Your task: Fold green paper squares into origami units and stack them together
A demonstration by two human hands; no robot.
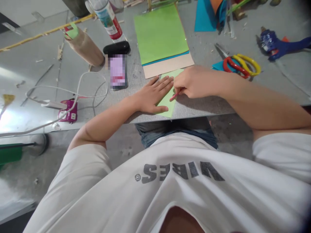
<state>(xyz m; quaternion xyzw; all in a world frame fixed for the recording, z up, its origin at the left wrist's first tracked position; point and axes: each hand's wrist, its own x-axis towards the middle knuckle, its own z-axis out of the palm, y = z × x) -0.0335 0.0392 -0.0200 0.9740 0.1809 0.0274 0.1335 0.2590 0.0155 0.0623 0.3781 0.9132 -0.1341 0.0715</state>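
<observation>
A pale green sheet of paper [171, 103] lies at the near edge of the table in front of me. My left hand [155, 95] rests flat on it with the fingers stretched out. Closed just beside those fingertips, my right hand [190, 82] grips a slim red pen-like tool [174, 96]. One end of the tool sticks out toward me over the paper; its other end is hidden in the fist. Beyond both hands is a stack of coloured paper, with a bright green sheet [161, 35] on top and a pale pink sheet [167, 66] below.
Scissors [240, 66] with red and yellow handles and a blue glue gun [277, 45] lie on the right. On the left are a phone [118, 71], a black case [116, 48], a brown cylinder [85, 48], a bottle [109, 21] and a power adapter [69, 111] with white cables.
</observation>
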